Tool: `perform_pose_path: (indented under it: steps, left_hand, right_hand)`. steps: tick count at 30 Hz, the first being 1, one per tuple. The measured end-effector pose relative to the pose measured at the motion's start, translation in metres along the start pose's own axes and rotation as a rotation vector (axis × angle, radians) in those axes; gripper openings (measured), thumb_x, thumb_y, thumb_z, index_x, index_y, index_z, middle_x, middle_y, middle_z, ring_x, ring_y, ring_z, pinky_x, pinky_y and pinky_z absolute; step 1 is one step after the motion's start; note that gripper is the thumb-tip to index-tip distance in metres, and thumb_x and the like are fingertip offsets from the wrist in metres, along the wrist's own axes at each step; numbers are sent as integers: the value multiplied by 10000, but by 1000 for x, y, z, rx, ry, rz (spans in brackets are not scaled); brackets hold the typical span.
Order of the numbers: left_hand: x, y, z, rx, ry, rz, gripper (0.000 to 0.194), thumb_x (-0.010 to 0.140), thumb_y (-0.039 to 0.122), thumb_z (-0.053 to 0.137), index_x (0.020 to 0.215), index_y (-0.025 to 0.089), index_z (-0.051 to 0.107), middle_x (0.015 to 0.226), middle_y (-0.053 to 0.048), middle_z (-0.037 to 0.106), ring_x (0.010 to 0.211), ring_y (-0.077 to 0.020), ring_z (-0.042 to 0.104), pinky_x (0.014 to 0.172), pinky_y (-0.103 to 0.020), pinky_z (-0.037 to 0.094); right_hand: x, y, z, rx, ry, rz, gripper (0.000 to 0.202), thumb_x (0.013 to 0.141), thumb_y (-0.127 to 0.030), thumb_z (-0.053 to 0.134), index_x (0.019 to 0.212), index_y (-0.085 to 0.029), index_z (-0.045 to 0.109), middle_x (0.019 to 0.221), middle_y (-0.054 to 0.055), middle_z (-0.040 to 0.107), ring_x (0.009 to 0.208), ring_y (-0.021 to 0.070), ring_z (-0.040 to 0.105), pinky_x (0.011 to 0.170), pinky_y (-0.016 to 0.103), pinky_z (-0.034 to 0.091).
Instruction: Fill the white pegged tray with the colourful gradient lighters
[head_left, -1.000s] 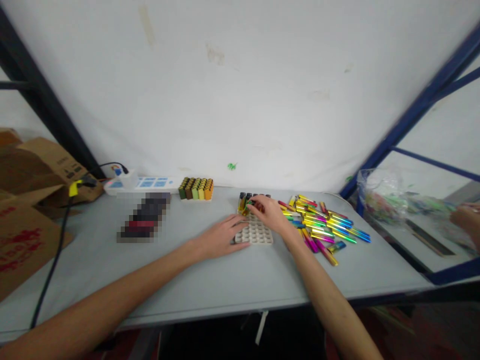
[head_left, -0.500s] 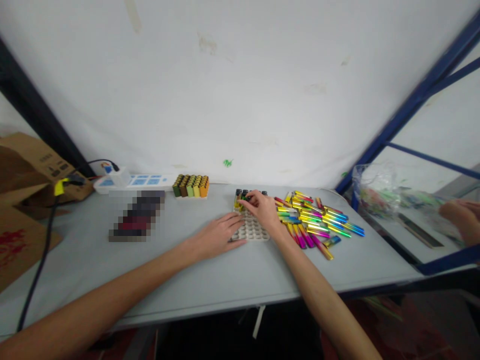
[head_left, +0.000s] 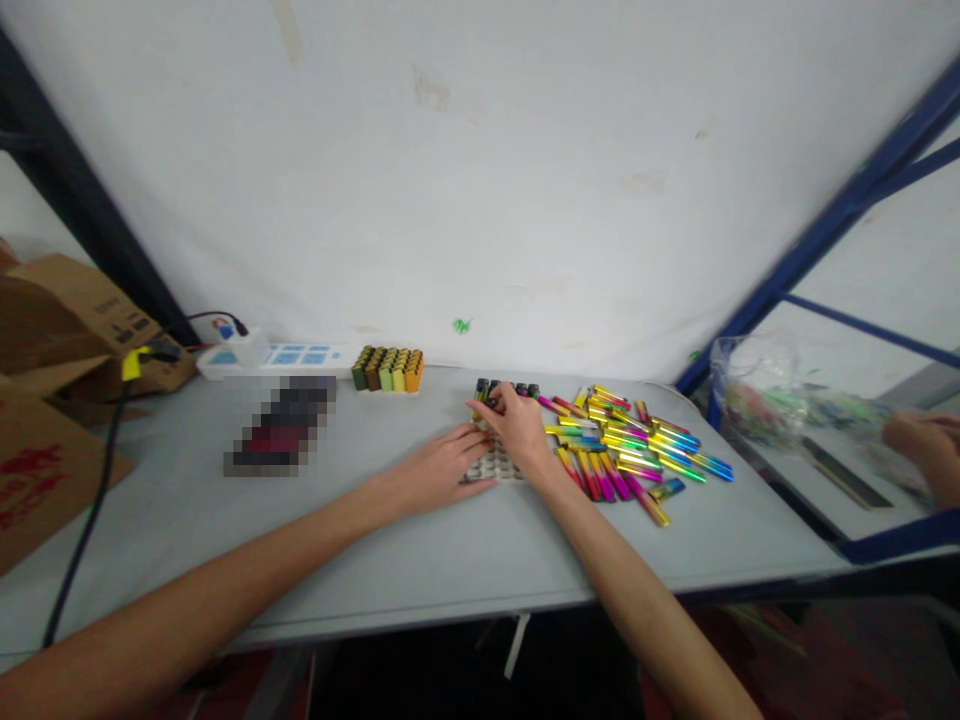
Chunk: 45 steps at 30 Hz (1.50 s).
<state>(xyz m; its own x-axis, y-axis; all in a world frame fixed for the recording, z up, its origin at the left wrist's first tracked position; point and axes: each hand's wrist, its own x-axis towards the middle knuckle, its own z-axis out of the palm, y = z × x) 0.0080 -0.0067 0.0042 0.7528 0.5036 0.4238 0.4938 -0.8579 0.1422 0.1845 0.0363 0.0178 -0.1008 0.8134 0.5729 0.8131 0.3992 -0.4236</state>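
A white tray (head_left: 496, 466) with rows of holes sits on the table before me. Along its far side stand several lighters (head_left: 532, 391) with dark tops. My left hand (head_left: 442, 467) lies flat at the tray's left side, fingers stretched over its edge and thumb by the front corner. Over the far left part of the tray, my right hand (head_left: 517, 425) pinches a lighter (head_left: 491, 403) by its dark top; its lower part is mostly hidden. Right of the tray lies a loose pile of shiny, colour-graded lighters (head_left: 622, 435), some close to my right wrist.
Back left stands a filled block of coloured lighters (head_left: 388, 370), near a white power strip (head_left: 300, 356). A blurred-out dark object (head_left: 281, 425) and paper bags (head_left: 52, 470) are further left. Beyond the blue frame (head_left: 780, 270), another person's hand (head_left: 922, 445) shows near plastic bags (head_left: 757, 390).
My right hand has shifted slightly left over the tray, still pinching a lighter. My left hand stays on the tray's edge. The view has tilted a little.
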Motion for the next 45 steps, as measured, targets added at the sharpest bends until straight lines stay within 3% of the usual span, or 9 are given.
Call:
perform_pose_path:
  steps: [17,24,31,34,37,39,43,45]
  left_hand:
    - [-1,-1,-1,-23,-16,-5,446,956,412,654,1305,138,612,1324,-139,643,1319,-300,517,1146,-463,449]
    - [1,0,-2,-50,-17,-18,447,950,402,664,1315,149,608,1331,-129,643,1305,-303,522,1134,-470,457]
    - [0,-3,-1,-79,-14,-15,458,955,416,658,1332,163,598,1353,-121,633,1310,-293,517,1142,-466,447]
    - [-1,-3,-1,-80,-3,-20,448,964,447,637,1311,166,612,1336,-129,640,1298,-287,531,1135,-465,455]
    - [-2,-4,0,-73,2,-28,458,968,468,625,1307,159,618,1333,-135,640,1294,-284,537,1131,-455,461]
    - [-3,-5,1,-65,4,-28,470,971,475,618,1312,152,618,1336,-138,639,1291,-286,539,1130,-454,463]
    - [-4,-7,2,-57,8,-23,475,981,492,595,1318,158,619,1353,-140,635,1304,-289,537,1133,-464,462]
    - [-4,-7,0,-54,-4,-24,481,981,490,596,1330,160,611,1367,-142,627,1315,-288,533,1138,-462,457]
  right_hand:
    - [4,8,4,-64,-52,-3,293,904,-457,725,996,-187,656,758,46,744,663,189,687,597,249,437]
    - [4,6,4,20,-66,-92,278,938,-422,690,1059,-175,652,831,64,751,767,188,698,703,258,489]
    - [4,4,0,63,-72,-117,261,974,-419,633,1119,-203,637,794,25,731,713,165,673,690,237,479]
    - [5,8,-16,83,-33,-114,269,993,-437,592,1096,-195,648,746,12,714,662,159,655,657,237,464]
    - [6,23,-46,93,-19,-89,267,1015,-431,546,1005,-196,674,717,3,708,625,147,642,636,236,458]
    - [6,39,-70,79,-91,-70,260,1015,-405,542,961,-196,687,693,-1,705,618,148,645,641,241,471]
    - [-8,71,-115,28,-274,-126,193,968,-330,605,922,-185,724,898,70,753,789,192,687,738,298,515]
    - [-22,81,-132,-9,-348,-128,176,954,-329,631,921,-189,732,902,72,747,820,205,686,778,321,517]
